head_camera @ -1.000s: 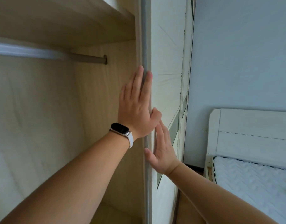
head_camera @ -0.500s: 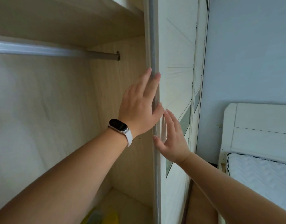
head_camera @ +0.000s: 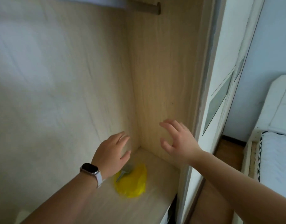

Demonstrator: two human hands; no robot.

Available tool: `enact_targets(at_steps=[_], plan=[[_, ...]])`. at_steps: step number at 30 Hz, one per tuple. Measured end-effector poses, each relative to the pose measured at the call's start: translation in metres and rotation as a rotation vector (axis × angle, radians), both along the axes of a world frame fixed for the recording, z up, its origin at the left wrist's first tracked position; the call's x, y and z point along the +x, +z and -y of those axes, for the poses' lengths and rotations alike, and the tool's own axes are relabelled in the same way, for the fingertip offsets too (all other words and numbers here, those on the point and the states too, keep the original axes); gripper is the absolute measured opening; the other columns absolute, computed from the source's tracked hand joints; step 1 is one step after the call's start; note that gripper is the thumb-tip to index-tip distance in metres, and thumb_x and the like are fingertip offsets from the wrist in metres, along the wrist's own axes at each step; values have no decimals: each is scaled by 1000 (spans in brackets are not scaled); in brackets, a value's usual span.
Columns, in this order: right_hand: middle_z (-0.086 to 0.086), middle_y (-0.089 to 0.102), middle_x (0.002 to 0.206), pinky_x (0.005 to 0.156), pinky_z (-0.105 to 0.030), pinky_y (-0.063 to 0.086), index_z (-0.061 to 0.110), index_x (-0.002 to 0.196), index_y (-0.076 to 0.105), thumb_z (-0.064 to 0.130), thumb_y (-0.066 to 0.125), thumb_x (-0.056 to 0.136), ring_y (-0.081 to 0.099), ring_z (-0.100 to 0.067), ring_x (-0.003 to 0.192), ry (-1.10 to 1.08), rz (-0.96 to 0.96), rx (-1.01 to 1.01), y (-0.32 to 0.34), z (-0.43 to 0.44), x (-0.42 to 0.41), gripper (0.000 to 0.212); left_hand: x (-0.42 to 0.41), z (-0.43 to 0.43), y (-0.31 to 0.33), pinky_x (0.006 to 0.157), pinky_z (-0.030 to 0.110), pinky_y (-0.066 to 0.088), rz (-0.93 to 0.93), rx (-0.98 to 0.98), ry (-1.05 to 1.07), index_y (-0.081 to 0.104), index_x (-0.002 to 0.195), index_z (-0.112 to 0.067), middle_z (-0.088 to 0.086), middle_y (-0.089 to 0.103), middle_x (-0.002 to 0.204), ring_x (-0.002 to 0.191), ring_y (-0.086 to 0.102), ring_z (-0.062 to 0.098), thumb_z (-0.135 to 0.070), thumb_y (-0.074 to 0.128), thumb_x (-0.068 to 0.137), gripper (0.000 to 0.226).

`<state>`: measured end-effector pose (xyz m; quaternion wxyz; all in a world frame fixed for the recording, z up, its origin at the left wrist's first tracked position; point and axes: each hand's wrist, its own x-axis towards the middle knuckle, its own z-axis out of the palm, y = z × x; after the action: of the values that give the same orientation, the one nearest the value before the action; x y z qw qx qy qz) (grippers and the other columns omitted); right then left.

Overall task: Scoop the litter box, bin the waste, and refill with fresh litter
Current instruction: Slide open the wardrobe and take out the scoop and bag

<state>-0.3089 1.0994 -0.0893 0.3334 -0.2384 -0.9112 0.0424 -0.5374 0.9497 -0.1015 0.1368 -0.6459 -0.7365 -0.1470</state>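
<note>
**Scoop lies on a yellow bag low in the open wardrobe**

Scoop and bag are the only loose things in the wardrobe, which fills the left and middle of the view. It has a pale wooden back and a darker wooden side panel on the right. A rail crosses the top and ends at that side panel. Right of the panel stands the white sliding door with a slanted grey glass strip. Further right, a bed with a white cover and a white headboard stands on a brown wooden floor.

The wardrobe's bottom shelf carries a crumpled yellow bag, near the back left corner. The scoop is small, grey and blurred, and lies on the far left part of the bag with its handle pointing near and left.

Both arms reach into the wardrobe. The left hand is released, with its fingers loosely spread, and holds nothing. It hangs over the scoop's far end and hides part of it, and I cannot tell whether it touches. The right hand is also released and empty, with fingers spread and slightly bent. It is in front of the side panel, well apart from the bag. A watch with a dark face and a pale strap sits on the left wrist.
</note>
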Motion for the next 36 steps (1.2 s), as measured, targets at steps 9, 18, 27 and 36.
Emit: enact_targets(at_steps=[9,18,27,36], plan=[[2,25,154,113,-36,21,31,147,23,54,41,92,19,-20,142,64,602,-214,-118,-18,-52,63,-38,33,-128,102,43,44,166,-349,250,53,136,-16,10,53,141,131,49,31,-50,33,86,64],[-4,28,154,109,-33,28,24,146,32,54,41,93,26,-22,140,167,742,-311,-237,-63,-115,62,-72,12,-234,113,34,29,282,-582,431,32,150,-24,3,33,156,143,31,22,-52,34,90,66],[-8,43,136,95,-38,42,18,137,42,47,53,88,43,-30,123,45,746,-603,-366,-92,-160,57,-107,-55,-321,104,40,40,348,-648,457,42,144,-19,7,42,150,136,40,28,-41,53,93,57],[-9,46,131,88,-41,44,15,136,42,48,60,83,46,-30,117,-28,640,-606,-482,-108,-206,65,-167,-129,-438,86,43,47,314,-621,451,45,138,-14,9,51,134,115,52,32,-41,50,93,53]])
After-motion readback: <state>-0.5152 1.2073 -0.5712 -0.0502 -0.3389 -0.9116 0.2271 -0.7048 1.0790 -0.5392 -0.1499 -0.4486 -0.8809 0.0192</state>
